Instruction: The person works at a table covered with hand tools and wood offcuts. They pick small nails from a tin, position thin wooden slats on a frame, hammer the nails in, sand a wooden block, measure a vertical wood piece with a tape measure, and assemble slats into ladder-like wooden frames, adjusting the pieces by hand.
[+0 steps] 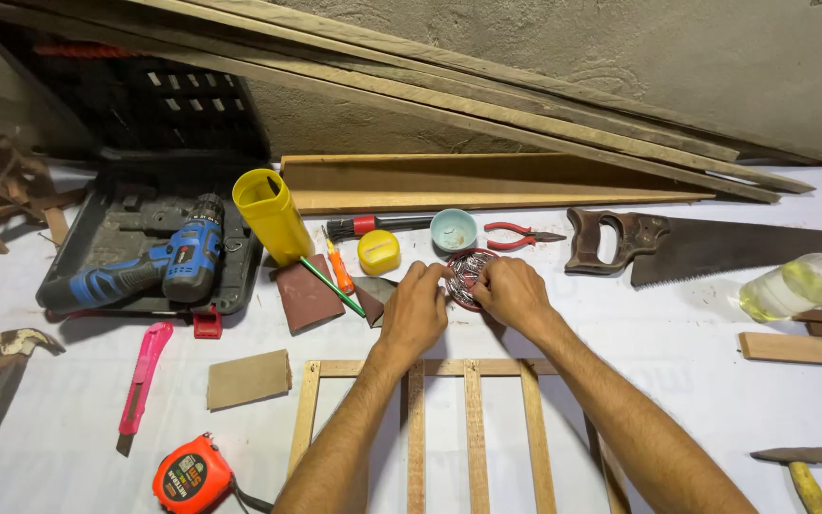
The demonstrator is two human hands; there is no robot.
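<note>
Both my hands are at a small red round dish of metal nails (467, 269) on the white-covered bench. My left hand (415, 309) rests at the dish's left rim, fingers curled toward the nails. My right hand (511, 292) covers the dish's right side, fingertips in among the nails. Whether either hand has pinched a nail is hidden by the fingers. Just below my wrists lies a wooden slatted frame (473, 428).
A blue cordless drill (158, 264) lies in an open black case. Nearby are a yellow cup (271, 215), yellow tape roll (378, 252), teal bowl (454, 228), red pliers (517, 234), handsaw (696, 247), pink utility knife (142, 376), orange tape measure (192, 476), sandpaper (248, 378), two hammers and planks.
</note>
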